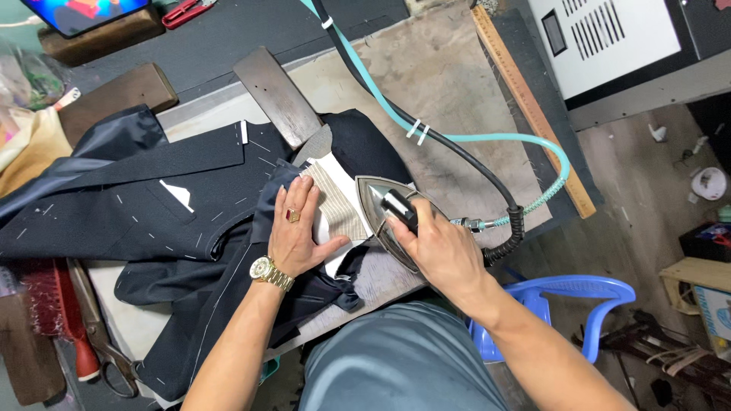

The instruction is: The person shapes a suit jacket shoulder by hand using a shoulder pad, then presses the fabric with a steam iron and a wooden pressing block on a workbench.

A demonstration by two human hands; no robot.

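Grey steel shows on the iron point(388, 217), its black handle clenched in the right hand point(442, 251) at the near edge of the desk point(449, 84). Just beside it the left hand point(297, 232) lies flat, fingers point(301, 198) released and spread, pressing the dark jacket point(152, 205) and a pale striped lining point(335, 202). A blue plastic chair point(563, 301) stands near the right arm. Scissors point(103, 342) and a red brush point(57, 312) lie left. A green hose point(464, 138) and black cable loop back across the desk, crossing toward a wooden ruler point(533, 110) farther off.
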